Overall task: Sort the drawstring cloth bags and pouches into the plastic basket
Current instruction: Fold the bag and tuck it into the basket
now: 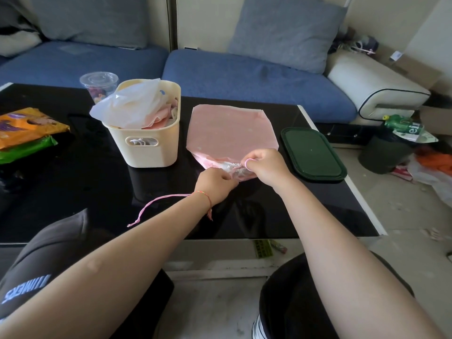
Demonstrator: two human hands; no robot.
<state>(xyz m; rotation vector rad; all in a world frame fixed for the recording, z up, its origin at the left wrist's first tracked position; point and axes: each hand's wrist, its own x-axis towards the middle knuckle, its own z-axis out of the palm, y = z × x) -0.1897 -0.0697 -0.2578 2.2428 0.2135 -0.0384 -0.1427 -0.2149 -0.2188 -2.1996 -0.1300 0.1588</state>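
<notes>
The pink bag (pixel 230 128) is lying flat on the black table (pixel 73 192), its body stretching away from the person toward the far edge, so its long axis is running near to far. Its gathered mouth is at the near end, and both hands are working there. The left hand (pixel 215 184) is gripping the left side of the bunched mouth, with the pink cord (pixel 156 204) trailing out to the left and near, lying loose on the table. The right hand (pixel 264 167) is pinching the right side of the mouth, with a small loop of pink cord showing over its fingers. The two hands are sitting close together, almost touching, clamped on the same gathered opening.

The basket (pixel 151 148) is standing just to the left of the bag and slightly farther away, already holding a white plastic bag and other folded cloth. That is putting the left hand nearer to the basket than the right, so the coming move looks like a lift of the bag leftward and a little farther out. The flat body would be hanging or dragging behind the mouth, so it probably needs folding or bunching first. A dark green lid (pixel 313 152) is lying to the right of the bag, apart from it.
</notes>
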